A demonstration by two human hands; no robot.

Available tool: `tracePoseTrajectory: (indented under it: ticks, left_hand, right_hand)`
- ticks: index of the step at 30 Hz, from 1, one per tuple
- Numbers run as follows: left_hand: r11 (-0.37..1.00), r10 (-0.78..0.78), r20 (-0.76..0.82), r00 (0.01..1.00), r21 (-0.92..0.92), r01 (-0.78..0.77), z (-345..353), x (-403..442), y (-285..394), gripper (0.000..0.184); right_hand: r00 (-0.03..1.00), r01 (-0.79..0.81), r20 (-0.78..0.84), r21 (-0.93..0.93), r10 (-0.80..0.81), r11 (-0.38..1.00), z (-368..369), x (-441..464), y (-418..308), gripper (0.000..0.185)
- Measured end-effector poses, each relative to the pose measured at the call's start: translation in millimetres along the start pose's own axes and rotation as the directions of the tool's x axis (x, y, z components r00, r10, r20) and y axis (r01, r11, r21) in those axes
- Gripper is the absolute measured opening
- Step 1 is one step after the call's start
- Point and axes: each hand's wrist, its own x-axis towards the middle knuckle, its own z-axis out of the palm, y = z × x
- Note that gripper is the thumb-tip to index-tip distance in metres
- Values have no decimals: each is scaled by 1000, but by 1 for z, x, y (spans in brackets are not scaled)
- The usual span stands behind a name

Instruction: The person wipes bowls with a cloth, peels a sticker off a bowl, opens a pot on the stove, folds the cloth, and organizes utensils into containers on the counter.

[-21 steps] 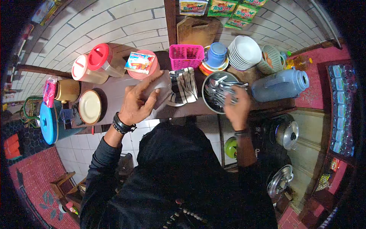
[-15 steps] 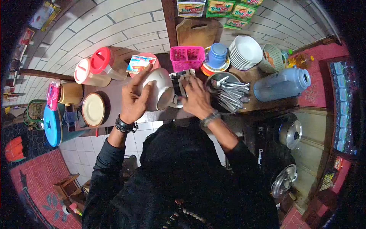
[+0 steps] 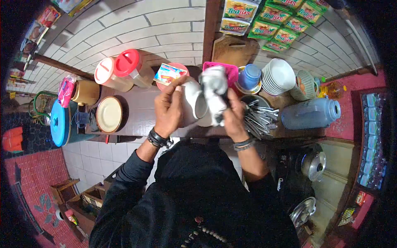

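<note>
My left hand (image 3: 168,108) is wrapped round a whitish rounded container (image 3: 191,101), tilted with its mouth to the right. Close to that mouth, my right hand (image 3: 235,118) grips a black-and-white cloth (image 3: 214,89), blurred by motion. Part of a pale round object (image 3: 205,121) shows beneath the cloth. A bowl of metal cutlery (image 3: 260,118) stands just right of my right hand. Behind the cloth is a pink basket (image 3: 228,71), partly covered. A sachet (image 3: 170,74) lies on a pink lid behind my left hand.
Two lidded jugs (image 3: 133,68) and a cream plate (image 3: 109,114) are on the left of the counter (image 3: 138,115). Stacked white bowls (image 3: 279,77), a blue cup (image 3: 250,77) and a grey-blue thermos (image 3: 311,113) stand right. A stove with a pot (image 3: 313,165) is lower right.
My right hand has left the cutlery, taken hold of the cloth and lifted it beside the container. The container remains in my left hand. The whole view has shifted.
</note>
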Motion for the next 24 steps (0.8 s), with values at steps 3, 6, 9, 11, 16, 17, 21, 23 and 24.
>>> tracePoseTrajectory:
  ticks: [3, 6, 9, 11, 16, 17, 21, 23, 24]
  left_hand:
    - [969, 94, 52, 994, 223, -104, 21, -18, 10, 34]
    - [948, 242, 57, 969, 199, -248, 30, -10, 15, 39]
    - [968, 143, 136, 980, 185, -167, 31, -10, 47, 46]
    - [968, 77, 135, 988, 229, -106, 32, -16, 60, 46]
    - [976, 189, 19, 982, 108, -190, 33, -5, 41, 48]
    - [991, 127, -15, 992, -28, -128, 33, 0, 38, 48]
    - [966, -67, -78, 995, -256, 45, 27, 17, 40, 43]
    - [903, -240, -115, 964, -391, 178, 19, 29, 32, 37]
    - [904, -237, -116, 965, -391, 175, 16, 32, 28, 37]
  right_hand:
    - [984, 175, 84, -271, -158, 946, 22, 21, -27, 51]
    - [994, 79, 94, -210, -60, 975, 24, 44, -36, 55]
    - [928, 305, -125, -281, -350, 910, 32, 52, -44, 55]
    - [988, 98, -111, -63, -105, 993, 21, 57, -43, 44]
    - [881, 424, 51, -527, -470, 737, 38, 36, -60, 41]
    - [843, 467, 61, -575, -534, 671, 42, 31, -60, 43]
    - [687, 584, 199, -724, -698, 368, 44, 12, -56, 45]
    - [632, 616, 284, -749, -721, 244, 42, -2, -42, 49]
    - [629, 617, 284, -749, -724, 243, 42, -3, -31, 49]
